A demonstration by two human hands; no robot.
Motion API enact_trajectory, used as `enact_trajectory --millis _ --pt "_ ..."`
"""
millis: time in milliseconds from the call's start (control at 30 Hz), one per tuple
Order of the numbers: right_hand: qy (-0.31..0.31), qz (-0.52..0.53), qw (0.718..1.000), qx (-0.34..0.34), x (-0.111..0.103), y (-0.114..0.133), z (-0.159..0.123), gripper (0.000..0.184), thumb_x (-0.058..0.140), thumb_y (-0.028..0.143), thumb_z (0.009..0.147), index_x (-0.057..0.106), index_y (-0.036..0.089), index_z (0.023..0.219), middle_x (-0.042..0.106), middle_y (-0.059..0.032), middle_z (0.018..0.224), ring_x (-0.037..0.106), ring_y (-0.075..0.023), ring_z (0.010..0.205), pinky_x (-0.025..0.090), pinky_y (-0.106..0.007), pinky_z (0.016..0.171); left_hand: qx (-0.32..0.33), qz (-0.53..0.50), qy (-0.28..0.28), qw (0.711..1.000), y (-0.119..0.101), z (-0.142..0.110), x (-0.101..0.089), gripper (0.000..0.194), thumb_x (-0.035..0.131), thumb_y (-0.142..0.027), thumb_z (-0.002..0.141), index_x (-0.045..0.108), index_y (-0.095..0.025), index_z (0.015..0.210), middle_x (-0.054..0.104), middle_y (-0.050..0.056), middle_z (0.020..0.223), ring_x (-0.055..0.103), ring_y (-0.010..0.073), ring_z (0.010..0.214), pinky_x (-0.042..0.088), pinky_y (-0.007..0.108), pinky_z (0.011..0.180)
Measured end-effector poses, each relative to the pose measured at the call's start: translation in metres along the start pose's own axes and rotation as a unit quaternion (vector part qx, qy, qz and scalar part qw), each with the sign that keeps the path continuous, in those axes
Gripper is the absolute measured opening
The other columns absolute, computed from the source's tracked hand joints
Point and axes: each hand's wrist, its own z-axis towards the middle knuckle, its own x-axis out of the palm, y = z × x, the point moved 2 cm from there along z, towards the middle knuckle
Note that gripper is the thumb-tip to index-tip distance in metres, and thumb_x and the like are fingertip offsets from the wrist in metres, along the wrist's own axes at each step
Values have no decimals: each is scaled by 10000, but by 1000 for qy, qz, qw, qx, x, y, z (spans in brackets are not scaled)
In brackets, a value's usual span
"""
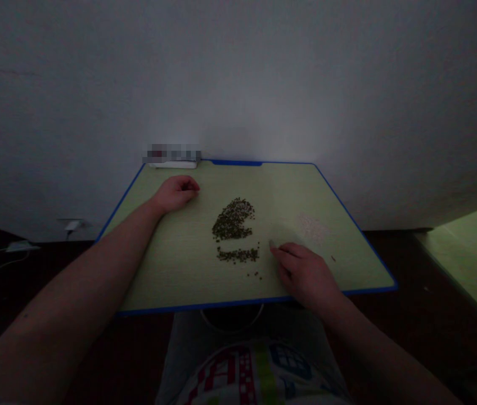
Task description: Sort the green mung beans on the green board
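A heap of small dark greenish-brown beans or seeds (232, 222) lies in the middle of the table. Nearer me is a narrow strip of the same grains (238, 255), and a few strays lie below it. To the right spreads a thin patch of small pale grains (312, 226). My left hand (176, 193) rests on the tabletop left of the heap, fingers loosely curled with nothing seen in them. My right hand (304, 273) is just right of the strip, thumb and forefinger drawn together; whatever may be between their tips is too small to make out.
The pale green folding table (171, 270) has a blue rim and stands against a grey wall. A white box-like object (174, 163), partly blurred, sits at its back left corner. A tiny reddish-brown sliver (333, 258) lies at right. Cables (21, 246) run along the floor at left.
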Motion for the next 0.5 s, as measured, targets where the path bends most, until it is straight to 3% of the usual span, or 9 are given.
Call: enact_trajectory --millis 167,500 --pt "36 -3 999 -3 9 16 15 311 493 86 830 682 175 1061 696 -94 957 641 -213 794 530 -318 692 -11 -13 6 1000 2 0 1 248 597 -311 617 645 -160 807 556 3 644 484 131 592 387 262 570" --pt "-16 37 992 118 -5 -51 29 230 552 131 796 694 157 975 666 -84 917 630 -195 753 509 -323 711 5 -19 0 1000 1 1 1 225 610 -293 608 644 -159 786 541 -9 628 470 118 573 380 252 558"
